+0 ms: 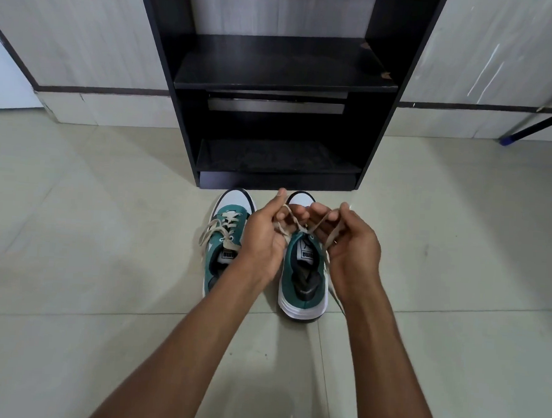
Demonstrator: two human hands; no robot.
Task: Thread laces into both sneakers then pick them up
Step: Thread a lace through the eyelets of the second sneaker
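Lacing the right sneaker (304,275), on the floor (103,263) beside the laced left sneaker (224,241): left hand (265,237) and right hand (351,245) each pinch one lace (295,223) end; equal tension should seat the crossings flat.

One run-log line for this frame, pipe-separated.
phase: lacing | left hand: holds lace end | right hand: holds lace end | right sneaker: in work | left sneaker: laced, floor

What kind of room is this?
Probably a home entryway or hall: a black shoe rack stands against the wall, the floor is pale tile, and a pair of green sneakers sits in front.
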